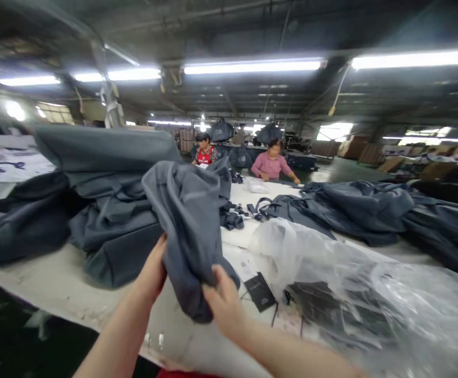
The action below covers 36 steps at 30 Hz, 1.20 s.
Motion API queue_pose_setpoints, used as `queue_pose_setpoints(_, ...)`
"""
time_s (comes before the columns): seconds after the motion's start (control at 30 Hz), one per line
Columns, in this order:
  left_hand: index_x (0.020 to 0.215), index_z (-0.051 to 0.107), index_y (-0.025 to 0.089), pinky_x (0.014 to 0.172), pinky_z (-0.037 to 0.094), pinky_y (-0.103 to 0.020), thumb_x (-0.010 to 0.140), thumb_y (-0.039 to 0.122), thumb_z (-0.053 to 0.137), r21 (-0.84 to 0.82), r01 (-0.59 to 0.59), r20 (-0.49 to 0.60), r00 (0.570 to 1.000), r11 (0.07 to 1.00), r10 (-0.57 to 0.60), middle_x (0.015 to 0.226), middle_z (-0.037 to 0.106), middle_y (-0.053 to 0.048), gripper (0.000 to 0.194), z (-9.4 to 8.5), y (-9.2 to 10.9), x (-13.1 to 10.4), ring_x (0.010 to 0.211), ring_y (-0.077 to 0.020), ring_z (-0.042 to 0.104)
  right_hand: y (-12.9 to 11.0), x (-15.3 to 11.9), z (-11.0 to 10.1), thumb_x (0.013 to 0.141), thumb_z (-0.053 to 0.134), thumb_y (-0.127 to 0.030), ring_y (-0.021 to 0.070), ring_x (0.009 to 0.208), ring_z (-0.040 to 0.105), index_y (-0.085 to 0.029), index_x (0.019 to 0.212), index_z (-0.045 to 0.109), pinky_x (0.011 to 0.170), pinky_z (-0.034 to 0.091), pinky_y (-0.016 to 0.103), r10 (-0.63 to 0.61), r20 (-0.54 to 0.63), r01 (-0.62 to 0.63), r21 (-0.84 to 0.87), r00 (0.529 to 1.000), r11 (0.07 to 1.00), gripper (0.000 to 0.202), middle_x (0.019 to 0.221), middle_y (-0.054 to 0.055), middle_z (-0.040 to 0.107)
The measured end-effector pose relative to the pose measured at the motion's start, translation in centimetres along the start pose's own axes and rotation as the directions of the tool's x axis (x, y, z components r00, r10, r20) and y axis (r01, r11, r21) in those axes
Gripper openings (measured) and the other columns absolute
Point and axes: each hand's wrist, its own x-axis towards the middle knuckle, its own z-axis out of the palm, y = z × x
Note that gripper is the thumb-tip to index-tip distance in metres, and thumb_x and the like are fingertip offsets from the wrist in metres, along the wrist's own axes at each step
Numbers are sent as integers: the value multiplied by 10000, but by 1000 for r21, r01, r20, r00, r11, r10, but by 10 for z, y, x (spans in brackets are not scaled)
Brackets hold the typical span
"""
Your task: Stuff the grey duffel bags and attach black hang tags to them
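A dark blue-grey fabric bag [191,220], limp and creased, is held up over the near side of the white table. My left hand [156,268] grips its left side, the fingers partly hidden by the cloth. On the lower right edge, my right hand [224,302] pinches the fabric between thumb and fingers. A black hang tag [260,292] with pale print lies on the table just right of my right hand. Beside the tag spreads crumpled clear plastic [331,262], with something dark under it.
Piles of similar fabric [114,226] lie to the left, more fabric [354,210] to the right. Dark straps with buckles [234,215] are heaped mid-table. Across the table sit a person in a pink top [272,166] and one in a red apron [205,155]. The table edge [95,325] runs close below my arms.
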Motion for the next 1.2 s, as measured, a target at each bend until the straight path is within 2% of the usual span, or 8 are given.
queue_pose_setpoints(0.13,1245,584,208,1102,376,-450,809,447,566,-83,134,-140,980,988,-145,1279,627,-64,497,-18,-19,-18,1287,-275,486,32,-35,35,838,490,-190,183,867,587,-181,901,533,794,466,310,135,166,-145,51,977,988,77,881,30,623)
queue_pose_setpoints(0.33,1295,535,185,1114,348,-432,782,485,625,380,-74,-151,978,922,141,1319,590,-94,601,-16,-6,-31,1247,-275,517,30,-36,33,802,514,-162,195,906,576,-182,988,482,828,445,327,113,246,-113,-12,963,993,191,937,47,610)
queue_pose_setpoints(0.5,1188,622,170,1057,412,-436,816,513,573,628,-220,0,959,746,282,1195,662,-96,509,-18,35,-18,1132,-286,592,-2,-15,-6,807,585,-269,147,704,552,-177,905,546,643,435,251,-58,278,76,-55,959,996,139,777,3,590)
queue_pose_setpoints(0.67,1233,606,198,978,495,-432,784,515,644,567,-180,184,979,804,89,1143,693,-79,551,-36,83,-15,1081,-301,624,-36,55,-66,798,557,-184,172,829,605,-191,1061,578,750,489,282,-340,-70,295,-352,938,888,264,913,33,635)
queue_pose_setpoints(0.8,1198,640,258,824,585,-399,719,484,726,532,-55,194,979,845,-58,1054,726,-56,537,-55,96,-14,964,-308,673,-34,99,-87,662,537,-39,225,1205,515,-250,1349,457,1004,441,367,-443,161,454,-543,882,707,723,1384,79,460)
queue_pose_setpoints(0.97,1092,714,290,795,598,-412,663,459,769,628,-46,250,957,777,-145,1009,736,-49,464,-59,111,-9,913,-326,687,-29,116,-87,712,571,-85,245,1229,513,-228,1446,322,993,459,385,-457,322,555,-577,829,599,787,1522,106,301)
queue_pose_setpoints(1.13,1133,686,303,835,581,-438,685,468,740,728,-130,311,938,673,-156,1038,723,-41,480,-49,142,18,922,-324,680,-24,126,-95,755,532,-79,199,1047,606,-203,1152,574,866,493,294,-490,345,588,-613,800,528,418,1222,69,592)
queue_pose_setpoints(1.2,1146,667,280,858,566,-447,679,493,731,816,-233,301,953,529,-44,1059,713,-54,518,-40,151,35,939,-326,670,-16,126,-98,760,521,-61,181,949,624,-190,1008,610,815,489,265,-495,307,564,-628,813,537,293,1059,51,642)
